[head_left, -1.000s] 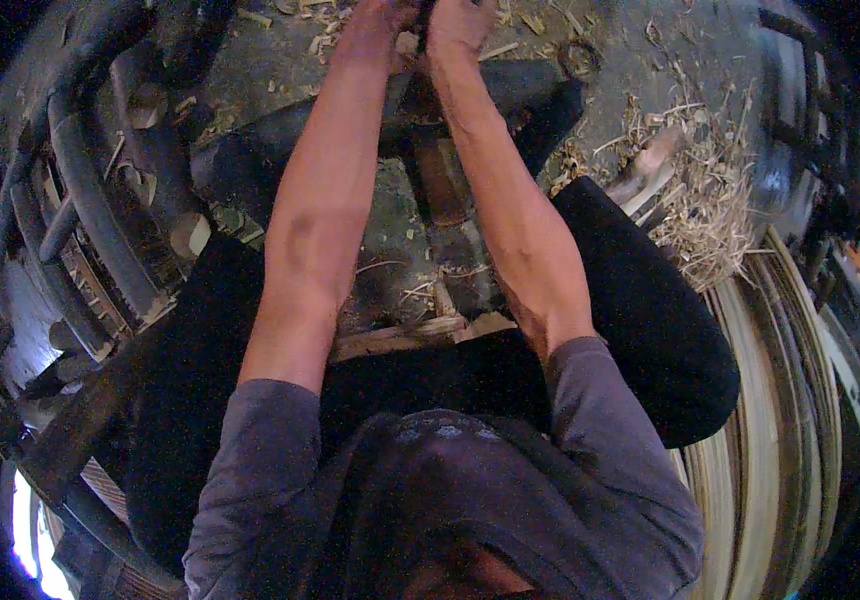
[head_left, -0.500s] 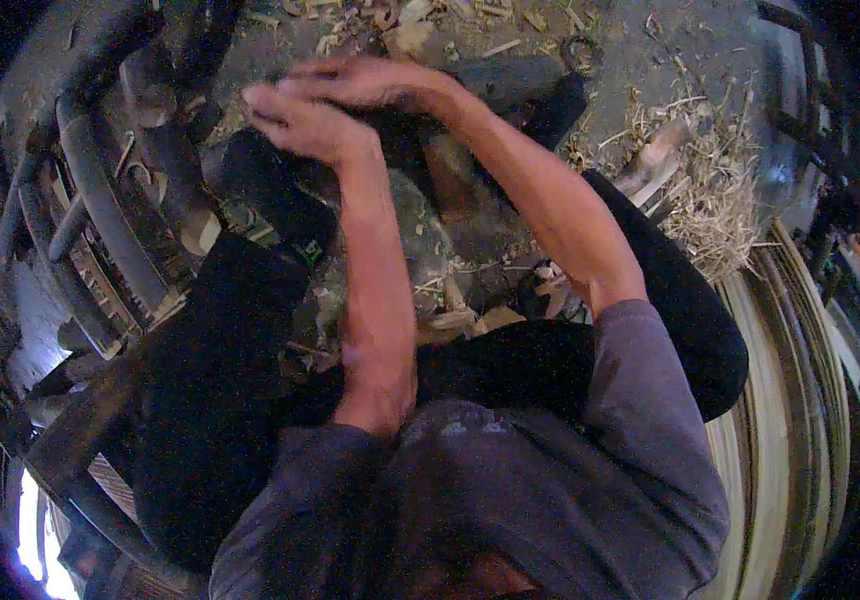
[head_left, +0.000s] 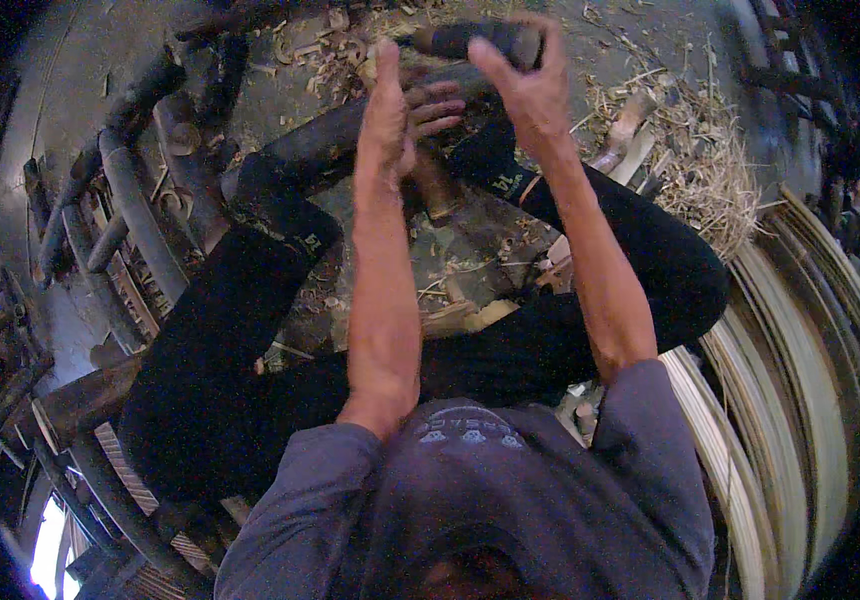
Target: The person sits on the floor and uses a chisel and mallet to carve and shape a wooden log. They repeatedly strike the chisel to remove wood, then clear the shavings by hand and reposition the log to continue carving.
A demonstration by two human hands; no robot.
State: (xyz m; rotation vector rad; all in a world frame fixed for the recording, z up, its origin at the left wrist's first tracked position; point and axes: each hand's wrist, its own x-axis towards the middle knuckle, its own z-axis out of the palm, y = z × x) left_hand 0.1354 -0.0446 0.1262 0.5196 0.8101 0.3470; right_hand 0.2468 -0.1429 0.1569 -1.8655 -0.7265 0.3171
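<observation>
My right hand [head_left: 535,85] is wrapped round the right end of a dark, thick cylinder [head_left: 458,41], raised over the floor in front of me. Its exact kind is not clear; its left end comes close to my left thumb. My left hand [head_left: 395,125] is open, thumb up and fingers spread to the right, over a dark log-like pole [head_left: 325,140] that lies across between my feet. Whether the left palm touches the pole cannot be made out. Below the pole stands a short brown wooden stub [head_left: 437,190], partly hidden.
Wood chips [head_left: 325,55] and a heap of pale shavings [head_left: 695,150] litter the floor. Long pale split strips [head_left: 800,370] bend along my right side. Dark curved poles [head_left: 140,220] stand crowded at the left. My black-trousered legs [head_left: 230,340] frame the work area.
My hands were close together at the upper left; now they are apart. The right hand has moved right and grips the dark cylinder. The left has turned thumb up.
</observation>
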